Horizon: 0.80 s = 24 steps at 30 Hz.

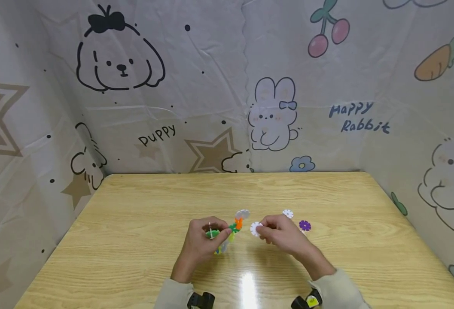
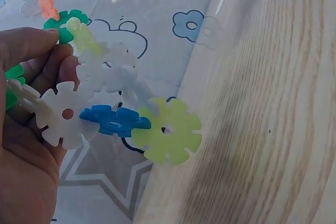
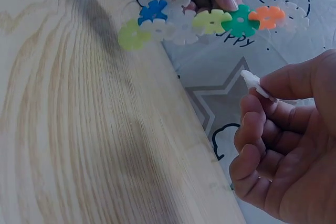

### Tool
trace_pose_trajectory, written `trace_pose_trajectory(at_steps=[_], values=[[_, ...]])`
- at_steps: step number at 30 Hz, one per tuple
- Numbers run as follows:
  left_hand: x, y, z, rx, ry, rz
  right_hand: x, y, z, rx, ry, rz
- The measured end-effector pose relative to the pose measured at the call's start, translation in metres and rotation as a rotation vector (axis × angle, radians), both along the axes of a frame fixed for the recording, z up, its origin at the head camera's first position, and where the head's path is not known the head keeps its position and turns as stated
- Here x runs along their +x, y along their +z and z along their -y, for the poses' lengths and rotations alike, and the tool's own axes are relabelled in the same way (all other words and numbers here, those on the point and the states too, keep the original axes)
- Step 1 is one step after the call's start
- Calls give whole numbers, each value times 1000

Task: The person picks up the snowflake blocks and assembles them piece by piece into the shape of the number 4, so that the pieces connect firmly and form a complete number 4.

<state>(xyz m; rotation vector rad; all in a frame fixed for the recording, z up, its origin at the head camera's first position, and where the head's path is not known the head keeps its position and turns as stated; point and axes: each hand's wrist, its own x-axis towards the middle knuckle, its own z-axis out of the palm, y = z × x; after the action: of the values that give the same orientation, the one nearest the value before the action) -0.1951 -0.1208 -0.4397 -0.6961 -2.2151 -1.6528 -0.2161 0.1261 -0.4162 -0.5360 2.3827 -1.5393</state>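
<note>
Short of the desk's far edge (image 1: 172, 177), left fingers (image 1: 217, 222) grip a disc chain (image 3: 205, 23), right fingers (image 3: 251, 111) pinch a white disc (image 1: 254, 228), apparently mid-assembly, next needing careful alignment.

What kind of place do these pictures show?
Probably an indoor play corner: a wood-grain table, wrinkled sheets printed with a cartoon puppy and rabbit, and a chain of notched plastic discs.

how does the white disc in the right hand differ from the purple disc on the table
The white disc is pale, while the purple disc is strongly coloured. The right hand pinches the white disc above the table; the purple disc lies on it. Both are round with notched edges.
</note>
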Motion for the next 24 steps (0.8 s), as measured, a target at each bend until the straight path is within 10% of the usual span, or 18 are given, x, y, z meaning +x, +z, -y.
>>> trace_pose_trajectory(at_steps=[9,16,24], values=[[2,7,-2,-5,-3,52,2,2,7,-104,80,73],[14,32,-5,16,-52,-9,3,0,9,-173,151,105],[12,31,-4,27,-102,-76,2,-2,10,-214,173,160]])
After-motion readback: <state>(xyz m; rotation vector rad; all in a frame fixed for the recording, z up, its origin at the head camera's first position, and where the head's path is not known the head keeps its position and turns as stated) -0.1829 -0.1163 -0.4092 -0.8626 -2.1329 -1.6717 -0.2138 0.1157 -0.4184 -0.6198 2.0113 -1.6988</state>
